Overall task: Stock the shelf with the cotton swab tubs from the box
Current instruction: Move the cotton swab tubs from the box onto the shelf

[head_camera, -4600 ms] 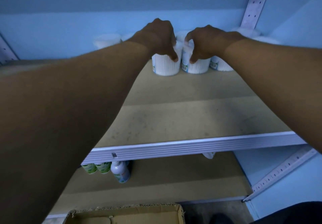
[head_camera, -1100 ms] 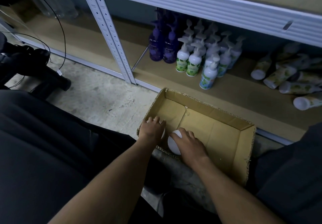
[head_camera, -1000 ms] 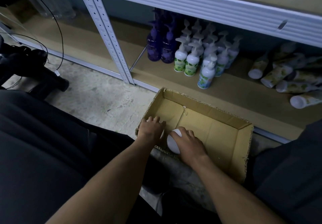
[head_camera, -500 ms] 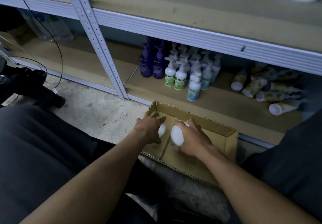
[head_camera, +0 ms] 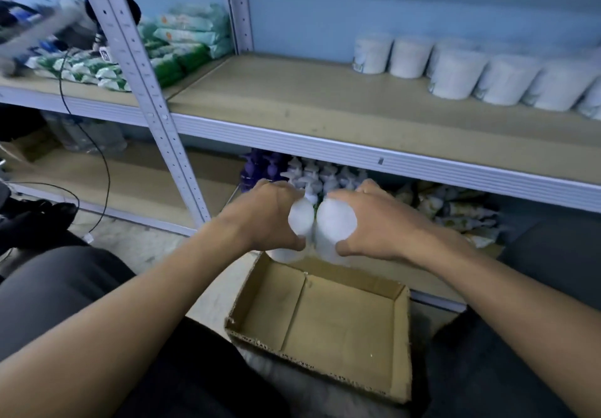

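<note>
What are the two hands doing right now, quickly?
Left hand: closed around a white cotton swab tub, lifted above the box.
Right hand: closed around a second white tub, beside the first.

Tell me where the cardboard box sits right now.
In the head view, the cardboard box sits low and centre, below both hands, in front of the bottom shelf of pump bottles.
</note>
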### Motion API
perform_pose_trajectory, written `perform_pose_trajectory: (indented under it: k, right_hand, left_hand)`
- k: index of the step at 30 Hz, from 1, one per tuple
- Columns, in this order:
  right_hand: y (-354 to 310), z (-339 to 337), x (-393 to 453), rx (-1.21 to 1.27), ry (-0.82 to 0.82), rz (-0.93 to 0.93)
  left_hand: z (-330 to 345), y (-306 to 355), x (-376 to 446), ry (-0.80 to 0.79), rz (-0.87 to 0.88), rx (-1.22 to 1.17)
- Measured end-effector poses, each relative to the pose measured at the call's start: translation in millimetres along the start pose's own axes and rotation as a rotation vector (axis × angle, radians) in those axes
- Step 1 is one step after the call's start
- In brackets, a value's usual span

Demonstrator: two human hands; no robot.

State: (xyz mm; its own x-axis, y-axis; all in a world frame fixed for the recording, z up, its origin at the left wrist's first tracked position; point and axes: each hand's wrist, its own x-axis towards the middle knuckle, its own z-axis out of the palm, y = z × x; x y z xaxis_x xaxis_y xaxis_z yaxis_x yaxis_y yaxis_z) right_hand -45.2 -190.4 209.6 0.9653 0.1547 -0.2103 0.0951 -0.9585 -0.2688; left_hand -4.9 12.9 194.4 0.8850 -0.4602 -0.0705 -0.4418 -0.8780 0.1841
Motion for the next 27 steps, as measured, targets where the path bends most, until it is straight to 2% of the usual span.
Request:
perform_pose_trajectory:
  k: [6,14,27]
  right_hand:
    - [-5,-85,-33,-0.049,0.132,0.001]
    - [2,-170,-43,-0.068,0.235,0.025]
    - [29,-192,3,-0.022,0.204,0.203]
  left_hand:
    - [-86,38,5,0.083,0.071,0.017]
    - [-166,69,37,0.148,0.149,0.086]
    - [-166,88,120,0.088,0.116,0.090]
